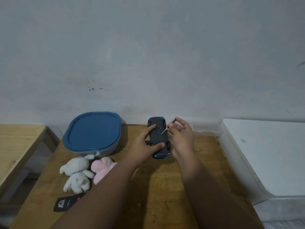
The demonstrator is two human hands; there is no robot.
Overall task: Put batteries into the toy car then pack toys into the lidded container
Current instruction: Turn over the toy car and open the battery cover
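Note:
A blue toy car (158,129) lies upside down on the wooden table (158,182), its dark underside facing up. My left hand (143,142) grips it, fingers on the underside and thumb near the front wheels. My right hand (181,138) pinches a small screwdriver (167,128), whose thin metal tip touches the middle of the car's underside. To the left stands the container with its blue lid (92,129) closed. In front of it lie a white plush toy (77,172) and a pink plush toy (102,169), partly hidden by my left forearm.
A black tag-like remote (66,203) lies near the table's front left, partly under my arm. A white box (267,156) sits right of the table. Another wooden surface (18,146) stands at the left. A grey wall rises right behind the table.

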